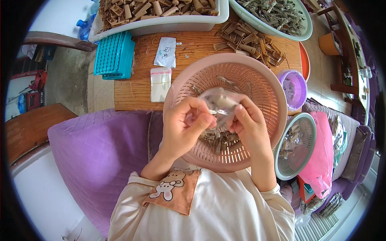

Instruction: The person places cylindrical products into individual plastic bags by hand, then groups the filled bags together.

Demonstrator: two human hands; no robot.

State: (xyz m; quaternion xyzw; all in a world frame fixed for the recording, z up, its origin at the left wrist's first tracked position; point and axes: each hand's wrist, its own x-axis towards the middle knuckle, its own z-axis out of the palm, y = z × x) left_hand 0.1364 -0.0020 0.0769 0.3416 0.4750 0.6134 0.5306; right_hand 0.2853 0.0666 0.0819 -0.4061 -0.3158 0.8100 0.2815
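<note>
Between both hands a small clear plastic bag (222,99) is stretched, with something darkish showing through it. My left hand (188,120) pinches its left side between thumb and forefinger. On the other side, my right hand (250,122) grips the bag's edge with closed fingers. Under the hands is a pink plastic colander (181,86), slotted all round. Dry brownish twig-like bundles (219,141) lie in it, partly hidden by the hands and bag. What exactly is inside the bag is too blurred to tell.
Behind the colander, the wooden table (140,94) bears loose brown curved pieces (251,42), a white tub (161,26) of them, flat clear bags (161,82) and a turquoise basket (114,54). Rightward stand a purple bucket (297,92) and a grey-green colander (283,162) with filled bags.
</note>
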